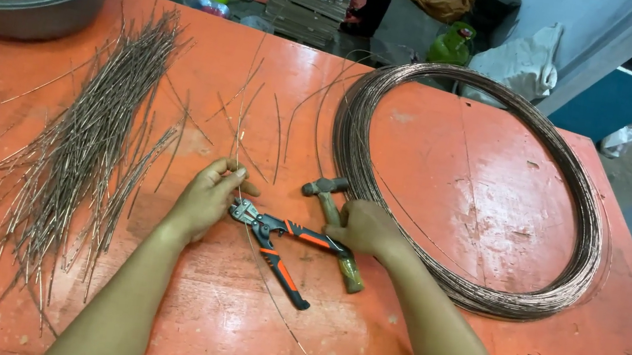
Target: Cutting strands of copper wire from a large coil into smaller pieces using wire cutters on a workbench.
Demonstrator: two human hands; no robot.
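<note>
Wire cutters (273, 238) with orange-and-black handles lie open on the orange table (407, 350), and I take them as my reference point. My right hand (365, 227) is closed around the upper handle, at the cutters' right end; the lower handle angles away toward me, free. My left hand (209, 195) sits just left of the cutter head, its fingers pinched together on a thin wire (266, 287), which passes through the jaws of the head and runs on across the table toward me. A hammer (334, 222) with a wooden handle lies under my right hand, crossing behind the cutters' upper handle. To the right of the cutters, touching the hammer head, rests a large coil of copper-coloured wire (580, 200). Well to the left of the cutters lies a loose heap of cut wire lengths (88, 135). Beyond that heap, at the far left corner, stands a grey basin (49, 8) holding more wire pieces.
</note>
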